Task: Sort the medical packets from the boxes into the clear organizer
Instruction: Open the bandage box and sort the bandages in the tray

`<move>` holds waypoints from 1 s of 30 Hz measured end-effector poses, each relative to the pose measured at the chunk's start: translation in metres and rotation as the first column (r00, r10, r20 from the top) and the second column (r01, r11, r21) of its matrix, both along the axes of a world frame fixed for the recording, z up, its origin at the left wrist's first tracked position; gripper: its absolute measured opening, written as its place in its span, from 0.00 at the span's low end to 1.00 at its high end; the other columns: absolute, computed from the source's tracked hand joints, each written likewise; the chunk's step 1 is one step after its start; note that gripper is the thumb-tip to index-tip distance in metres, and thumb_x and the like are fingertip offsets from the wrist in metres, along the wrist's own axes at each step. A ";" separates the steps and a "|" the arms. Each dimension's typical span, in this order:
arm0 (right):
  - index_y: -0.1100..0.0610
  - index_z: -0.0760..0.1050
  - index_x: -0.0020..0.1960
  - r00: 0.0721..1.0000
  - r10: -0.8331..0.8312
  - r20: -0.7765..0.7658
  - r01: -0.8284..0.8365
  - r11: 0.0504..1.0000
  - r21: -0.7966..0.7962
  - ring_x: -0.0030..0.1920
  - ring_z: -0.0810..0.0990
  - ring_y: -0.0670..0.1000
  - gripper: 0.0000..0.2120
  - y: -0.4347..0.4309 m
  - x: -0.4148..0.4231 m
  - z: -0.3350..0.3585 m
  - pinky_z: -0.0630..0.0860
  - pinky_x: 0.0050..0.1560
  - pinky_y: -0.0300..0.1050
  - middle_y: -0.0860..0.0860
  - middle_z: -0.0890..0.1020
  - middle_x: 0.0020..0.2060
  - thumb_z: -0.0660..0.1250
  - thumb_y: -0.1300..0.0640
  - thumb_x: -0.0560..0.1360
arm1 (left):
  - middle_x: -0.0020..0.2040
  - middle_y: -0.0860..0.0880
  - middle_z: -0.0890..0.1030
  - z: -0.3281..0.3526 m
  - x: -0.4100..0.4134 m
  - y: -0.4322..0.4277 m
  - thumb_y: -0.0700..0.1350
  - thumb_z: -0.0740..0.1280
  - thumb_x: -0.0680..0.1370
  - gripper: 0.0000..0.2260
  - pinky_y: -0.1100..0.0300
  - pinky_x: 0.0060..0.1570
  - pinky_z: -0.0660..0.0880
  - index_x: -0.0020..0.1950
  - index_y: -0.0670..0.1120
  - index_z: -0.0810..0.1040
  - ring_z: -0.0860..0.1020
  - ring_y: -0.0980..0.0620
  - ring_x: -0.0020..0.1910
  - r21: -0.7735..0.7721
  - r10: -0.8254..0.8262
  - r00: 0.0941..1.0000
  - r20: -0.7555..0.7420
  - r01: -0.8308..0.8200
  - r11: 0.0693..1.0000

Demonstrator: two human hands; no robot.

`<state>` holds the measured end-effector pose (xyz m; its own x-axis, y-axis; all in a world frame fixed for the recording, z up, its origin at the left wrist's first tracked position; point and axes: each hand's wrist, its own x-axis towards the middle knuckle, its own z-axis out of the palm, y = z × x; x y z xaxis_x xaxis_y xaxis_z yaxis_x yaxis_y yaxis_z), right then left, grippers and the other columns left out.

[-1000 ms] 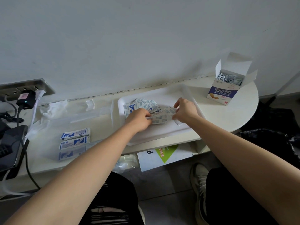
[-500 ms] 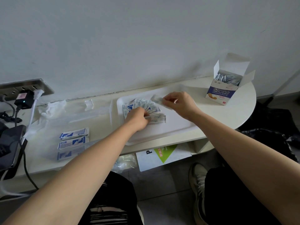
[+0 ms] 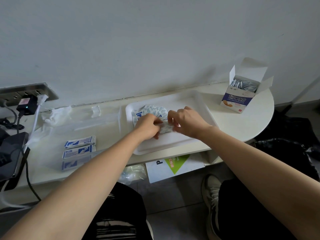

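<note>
Left hand: over the white tray, its fingers curled round one end of a small stack of packets.
Right hand: meeting the left above the tray, its fingers pinching the other end of the same stack.
Fanned packets: spread loose on the far left part of the tray, just behind the hands. They look unsorted to me.
Open box: upright at the right end of the table, well apart from the tray, flaps up. It is still packed with silvery packets.
Clear organizer: left of the tray on the table. It is hard to make out because it is see-through, and I cannot tell its compartments apart.
Blue-and-white packets: three lie in a column at the near left and seem to be inside the clear plastic.
Done so far: very little, I'd say, going by those few packets on the left.
Left to do: most of it. The stack in hand, the fan on the tray and the full box all have to go across.
</note>
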<state>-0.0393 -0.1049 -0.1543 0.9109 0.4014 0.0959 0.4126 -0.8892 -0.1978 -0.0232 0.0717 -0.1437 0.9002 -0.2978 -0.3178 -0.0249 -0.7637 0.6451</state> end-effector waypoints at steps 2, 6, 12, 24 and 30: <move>0.57 0.72 0.56 0.999 0.011 0.038 -0.009 0.998 -0.054 0.41 0.78 0.58 0.14 0.002 0.001 -0.002 0.68 0.53 0.48 0.53 0.82 0.39 0.68 0.58 0.71 | 0.32 0.46 0.82 0.000 0.000 -0.001 0.39 0.57 0.79 0.13 0.56 0.46 0.79 0.49 0.42 0.81 0.83 0.48 0.30 -0.026 0.008 1.000 0.004 -0.008 1.000; 0.59 0.72 0.56 0.994 -0.007 0.110 0.015 0.998 -0.068 0.40 0.78 0.59 0.18 0.004 0.001 -0.005 0.68 0.47 0.49 0.55 0.81 0.37 0.71 0.59 0.69 | 0.34 0.43 0.82 0.003 -0.003 -0.005 0.49 0.59 0.77 0.15 0.55 0.45 0.79 0.41 0.39 0.79 0.82 0.47 0.31 -0.031 0.013 1.000 0.024 -0.012 0.999; 0.57 0.77 0.56 0.999 -0.020 0.033 0.022 0.998 -0.056 0.52 0.73 0.56 0.16 0.000 -0.004 -0.001 0.68 0.49 0.48 0.55 0.75 0.52 0.72 0.52 0.71 | 0.47 0.45 0.84 0.001 -0.010 -0.009 0.40 0.65 0.78 0.11 0.61 0.42 0.73 0.57 0.47 0.82 0.80 0.47 0.41 0.091 -0.117 0.978 0.171 0.102 0.991; 0.53 0.78 0.54 0.970 -0.159 -0.186 0.175 0.982 0.074 0.42 0.75 0.55 0.13 -0.017 -0.007 -0.007 0.73 0.42 0.48 0.52 0.73 0.49 0.71 0.50 0.71 | 0.59 0.44 0.71 -0.014 -0.015 -0.008 0.43 0.66 0.75 0.19 0.60 0.51 0.69 0.67 0.48 0.75 0.76 0.44 0.52 0.167 -0.121 0.954 0.273 0.076 0.983; 0.57 0.79 0.51 0.938 -0.171 -0.301 0.236 0.952 0.196 0.42 0.72 0.52 0.10 -0.014 -0.007 -0.008 0.69 0.46 0.45 0.52 0.73 0.44 0.71 0.56 0.71 | 0.57 0.41 0.75 -0.017 -0.016 -0.020 0.39 0.65 0.76 0.15 0.57 0.50 0.70 0.62 0.45 0.78 0.76 0.42 0.53 0.141 -0.121 0.959 0.258 0.086 0.986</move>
<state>-0.0459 -0.1185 -0.1623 0.9736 0.2019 -0.1064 0.1269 -0.8665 -0.4828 -0.0397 0.0520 -0.1612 0.9235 -0.3664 -0.1137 -0.2647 -0.8230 0.5026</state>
